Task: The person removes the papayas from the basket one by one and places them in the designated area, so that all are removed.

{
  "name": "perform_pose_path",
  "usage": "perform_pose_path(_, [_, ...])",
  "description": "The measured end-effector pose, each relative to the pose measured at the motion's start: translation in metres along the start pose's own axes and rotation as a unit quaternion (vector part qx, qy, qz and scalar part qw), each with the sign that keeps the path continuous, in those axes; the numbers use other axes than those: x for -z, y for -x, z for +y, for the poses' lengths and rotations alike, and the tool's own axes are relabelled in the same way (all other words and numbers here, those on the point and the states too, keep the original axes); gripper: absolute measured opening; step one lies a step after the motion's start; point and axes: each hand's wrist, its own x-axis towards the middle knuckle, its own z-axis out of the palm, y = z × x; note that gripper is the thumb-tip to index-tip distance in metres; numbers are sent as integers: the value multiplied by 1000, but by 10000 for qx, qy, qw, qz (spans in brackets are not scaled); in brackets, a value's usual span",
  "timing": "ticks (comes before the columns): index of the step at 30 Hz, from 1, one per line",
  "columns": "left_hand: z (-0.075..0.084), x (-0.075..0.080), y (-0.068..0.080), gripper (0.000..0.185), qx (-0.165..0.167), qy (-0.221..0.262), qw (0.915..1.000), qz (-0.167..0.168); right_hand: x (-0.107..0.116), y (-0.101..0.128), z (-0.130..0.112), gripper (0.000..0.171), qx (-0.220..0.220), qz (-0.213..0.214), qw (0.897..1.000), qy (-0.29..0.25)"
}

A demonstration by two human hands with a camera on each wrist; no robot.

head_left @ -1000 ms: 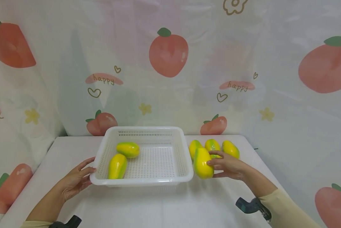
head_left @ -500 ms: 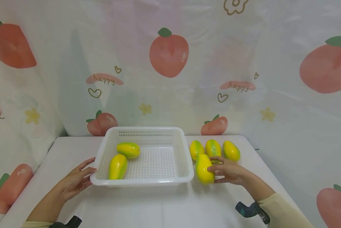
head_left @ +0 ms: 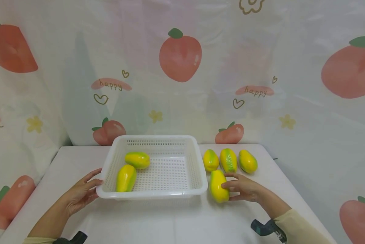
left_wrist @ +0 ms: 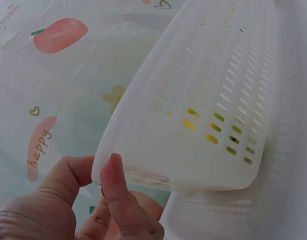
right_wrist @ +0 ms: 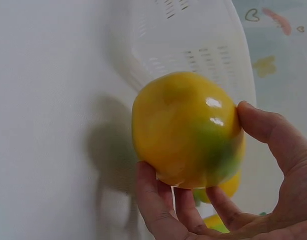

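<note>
- One left hand [head_left: 80, 194] is seen; the rim of the white basket [head_left: 153, 194] is pinched by its fingers.
- Inside the basket's left half, two glossy fruits are held: the front fruit [head_left: 126, 178], streaked green, and the back fruit [head_left: 137, 160], laid sideways.
- Just right of the basket, the gripped fruit [head_left: 219, 187] is kept nearly upright, narrow end up; its shiny yellow skin is marked by a green patch and bright highlights. Whether the table [head_left: 176, 220] is touched cannot be told.
- Behind it, three yellow-green fruits [head_left: 228, 160] are lined up.
- By the right hand [head_left: 242, 188], thumb and fingers are curved around the gripped fruit.
</note>
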Motion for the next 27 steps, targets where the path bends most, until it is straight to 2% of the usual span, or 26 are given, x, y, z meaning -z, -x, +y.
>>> perform_pose_path(9, [0,1,-1,34,-19,-69,10000,-47,1,-8,10,72,-185,77,9998,-86])
perform_pose_path(27, [-2,1,0,30,-43,-32,10000,-50,1,-9,10,71,-310,111,9993,-168])
